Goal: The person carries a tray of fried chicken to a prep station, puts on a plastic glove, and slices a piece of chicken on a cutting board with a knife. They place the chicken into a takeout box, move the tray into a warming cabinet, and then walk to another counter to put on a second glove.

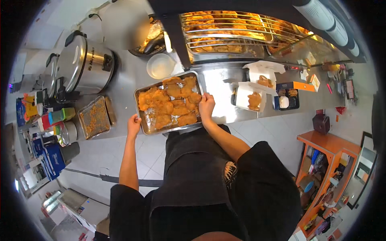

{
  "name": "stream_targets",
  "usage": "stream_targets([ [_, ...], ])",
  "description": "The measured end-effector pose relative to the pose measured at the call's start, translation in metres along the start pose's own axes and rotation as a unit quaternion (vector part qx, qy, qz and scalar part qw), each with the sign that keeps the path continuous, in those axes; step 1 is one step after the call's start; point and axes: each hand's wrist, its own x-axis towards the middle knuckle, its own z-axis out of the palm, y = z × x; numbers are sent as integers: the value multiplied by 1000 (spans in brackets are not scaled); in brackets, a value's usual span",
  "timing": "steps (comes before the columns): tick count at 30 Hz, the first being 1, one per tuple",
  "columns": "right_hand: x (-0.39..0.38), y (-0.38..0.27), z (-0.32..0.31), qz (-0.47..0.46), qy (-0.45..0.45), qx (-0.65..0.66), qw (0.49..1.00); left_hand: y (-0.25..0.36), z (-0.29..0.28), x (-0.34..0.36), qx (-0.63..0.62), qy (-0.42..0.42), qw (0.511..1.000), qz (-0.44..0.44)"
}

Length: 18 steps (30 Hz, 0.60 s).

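1. Metal tray [172, 130] is in front of the person at the near edge of the steel counter [225, 86]; can't tell from above if its base rests there or is lifted
2. Load: one spread of browned fried pieces [173, 105], loose, some touching; coating looks crumbly, so I'd expect flaking and sliding on any tilt
3. Tray itself should be stiff, moderately heavy as loaded, rim probably slick with grease
4. Left hand [134, 124] is closed on the left side near the front corner; right hand [206, 105] is closed on the right side, farther back
5. Best hold: both short sides at matching depth, thumbs over rim, fingers beneath; the present stagger could let the far left corner dip
6. Around it: pale round bowl [160, 66] just beyond, crumb-covered tray [99, 134] to the left, open white box [242, 95] to the right, heated cabinet [227, 32] behind
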Motion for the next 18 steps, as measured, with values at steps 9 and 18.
stream_targets([
  [9, 64, -124, -195, -61, -119, -6, 991, 205, -29, -171, -211, -14, 975, -61],
  [18, 233, -293, -310, -201, -268, -149, 930, 353, 40, -228, -475, -154, 866, 32],
])
